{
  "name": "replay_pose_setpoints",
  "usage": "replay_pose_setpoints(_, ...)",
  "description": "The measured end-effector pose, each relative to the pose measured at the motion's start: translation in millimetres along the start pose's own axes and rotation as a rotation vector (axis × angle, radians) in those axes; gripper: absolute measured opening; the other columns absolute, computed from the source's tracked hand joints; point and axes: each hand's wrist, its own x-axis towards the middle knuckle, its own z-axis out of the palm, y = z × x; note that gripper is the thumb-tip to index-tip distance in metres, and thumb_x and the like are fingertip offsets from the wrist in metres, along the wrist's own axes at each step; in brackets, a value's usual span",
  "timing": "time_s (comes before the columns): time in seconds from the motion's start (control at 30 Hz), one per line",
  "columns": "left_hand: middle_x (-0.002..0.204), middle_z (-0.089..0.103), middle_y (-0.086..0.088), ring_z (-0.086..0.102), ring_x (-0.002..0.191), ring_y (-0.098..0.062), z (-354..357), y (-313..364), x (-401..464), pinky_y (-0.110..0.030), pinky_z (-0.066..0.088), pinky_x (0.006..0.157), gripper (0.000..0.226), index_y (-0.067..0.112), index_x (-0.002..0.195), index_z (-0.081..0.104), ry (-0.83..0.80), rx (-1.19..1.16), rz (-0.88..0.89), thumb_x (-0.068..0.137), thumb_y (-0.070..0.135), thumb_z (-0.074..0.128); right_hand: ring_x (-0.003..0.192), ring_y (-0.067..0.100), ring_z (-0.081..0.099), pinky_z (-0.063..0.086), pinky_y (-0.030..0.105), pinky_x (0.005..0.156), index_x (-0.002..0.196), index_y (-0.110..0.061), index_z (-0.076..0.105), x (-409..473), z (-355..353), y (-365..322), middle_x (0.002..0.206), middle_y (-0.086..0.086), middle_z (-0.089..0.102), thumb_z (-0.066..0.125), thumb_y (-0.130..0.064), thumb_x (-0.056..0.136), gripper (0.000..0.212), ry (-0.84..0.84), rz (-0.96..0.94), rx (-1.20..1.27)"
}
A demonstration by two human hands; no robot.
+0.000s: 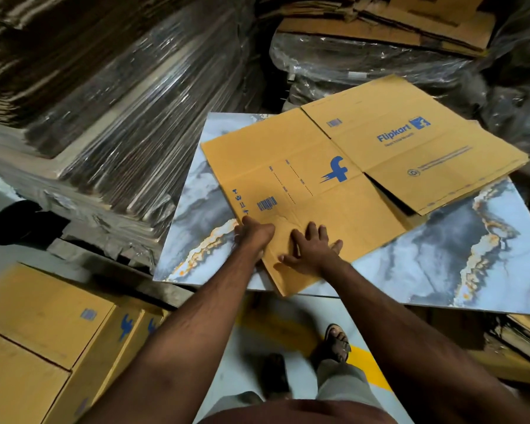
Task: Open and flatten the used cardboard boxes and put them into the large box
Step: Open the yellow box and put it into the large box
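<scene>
1. Flattened cardboard box (312, 191) lay on the marble-print table (441, 255).
2. Left hand (253, 235) gripped its near-left edge, fingers curled under.
3. Right hand (311, 252) pressed flat, fingers spread, holding nothing.

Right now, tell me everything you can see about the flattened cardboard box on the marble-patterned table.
The flattened cardboard box is yellow-brown corrugated board with blue print: a Flipkart wordmark, a large f logo, barcodes, handling symbols and dashed lines. It lies flat, creases and flaps showing, one far flap split off along a slit. It rests on the marble-patterned table, its near corner overhanging the edge. The left hand grips its near left edge; the right hand presses flat on the near flap.
</scene>
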Motion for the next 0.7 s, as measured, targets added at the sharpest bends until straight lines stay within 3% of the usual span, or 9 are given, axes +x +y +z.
replay_pose_setpoints(0.1, 0.141, 0.035, -0.016, 0.045, 0.125, -0.035, 6, 8, -2, -0.045, 0.049, 0.100, 0.071, 0.010, 0.145, 0.028, 0.032, -0.021, -0.019, 0.082, 0.021, 0.061, 0.150, 0.037, -0.007, 0.007, 0.074, 0.109, 0.154, -0.032, 0.015, -1, 2, 3, 0.164, 0.010, -0.005, 0.045, -0.079, 0.083, 0.090, 0.014, -0.011, 0.003)
replay_pose_setpoints(0.17, 0.127, 0.050, -0.015, 0.059, 0.105, -0.031, 12, 12, -7, -0.040, 0.060, 0.076, 0.057, 0.009, 0.138, 0.037, -0.033, -0.169, -0.044, 0.084, 0.011, 0.055, 0.150, 0.035, -0.003, 0.008, 0.072, 0.109, 0.152, -0.031, 0.019, -2, -1, 15, 0.163, 0.010, -0.001, 0.046, -0.076, 0.085, 0.086, 0.033, 0.005, 0.008)
replay_pose_setpoints(0.23, 0.098, 0.061, -0.013, 0.062, 0.079, -0.022, 21, 11, -21, -0.030, 0.058, 0.052, 0.023, 0.008, 0.116, 0.050, -0.291, -0.309, -0.134, 0.094, 0.004, 0.045, 0.147, 0.033, 0.013, 0.017, 0.068, 0.109, 0.143, -0.026, 0.034, -7, -4, 33, 0.154, 0.013, 0.018, 0.047, -0.062, 0.091, 0.065, 0.117, 0.049, 0.021)
replay_pose_setpoints(0.33, 0.086, 0.063, -0.007, 0.063, 0.078, -0.017, 35, 10, -44, -0.027, 0.055, 0.064, 0.016, 0.010, 0.094, 0.059, -0.654, -0.298, -0.147, 0.103, 0.010, 0.046, 0.137, 0.031, 0.031, 0.026, 0.063, 0.105, 0.133, -0.022, 0.045, -22, 0, 74, 0.138, 0.011, 0.037, 0.043, -0.043, 0.096, 0.043, 0.319, 0.158, 0.066)
replay_pose_setpoints(0.47, 0.072, 0.045, -0.019, 0.043, 0.056, -0.022, 54, 21, -32, -0.015, 0.036, 0.039, 0.019, 0.013, 0.076, 0.050, -0.404, -0.346, 0.019, 0.093, 0.006, 0.049, 0.148, 0.030, 0.011, 0.016, 0.071, 0.107, 0.153, -0.033, 0.019, -46, 14, 126, 0.159, 0.007, 0.014, 0.031, -0.056, 0.101, 0.058, 0.284, 0.273, -0.021)
replay_pose_setpoints(0.5, 0.092, 0.044, -0.001, 0.053, 0.064, -0.030, 57, 26, -29, -0.020, 0.044, 0.044, 0.003, 0.009, 0.084, 0.055, -0.309, -0.391, 0.024, 0.083, 0.013, 0.055, 0.150, 0.030, 0.004, 0.011, 0.071, 0.108, 0.155, -0.035, 0.011, -49, 16, 135, 0.163, 0.004, 0.006, 0.027, -0.058, 0.101, 0.060, 0.250, 0.295, -0.008)
replay_pose_setpoints(0.53, 0.125, 0.048, -0.038, 0.061, 0.082, -0.037, 63, 29, -21, -0.029, 0.052, 0.059, 0.031, 0.009, 0.099, 0.060, -0.223, -0.440, 0.020, 0.071, 0.022, 0.059, 0.152, 0.029, -0.003, 0.006, 0.071, 0.110, 0.156, -0.037, 0.005, -52, 17, 142, 0.165, 0.002, -0.002, 0.024, -0.058, 0.101, 0.062, 0.214, 0.313, 0.013)
replay_pose_setpoints(0.6, 0.124, 0.062, -0.009, 0.060, 0.106, -0.030, 68, 36, -12, -0.030, 0.046, 0.077, 0.063, 0.014, 0.117, 0.059, -0.175, -0.523, 0.007, 0.057, 0.032, 0.063, 0.152, 0.028, -0.010, 0.001, 0.069, 0.112, 0.157, -0.038, -0.003, -56, 17, 150, 0.166, -0.001, -0.012, 0.021, -0.058, 0.102, 0.063, 0.166, 0.326, 0.028)
replay_pose_setpoints(0.7, 0.143, 0.051, -0.012, 0.054, 0.125, -0.030, 72, 49, -9, -0.032, 0.041, 0.081, 0.063, 0.006, 0.137, 0.052, -0.280, -0.596, -0.113, 0.078, 0.025, 0.063, 0.152, 0.029, -0.010, 0.002, 0.067, 0.113, 0.157, -0.036, -0.005, -62, 17, 156, 0.166, 0.000, -0.014, 0.021, -0.056, 0.103, 0.063, 0.152, 0.323, -0.001)
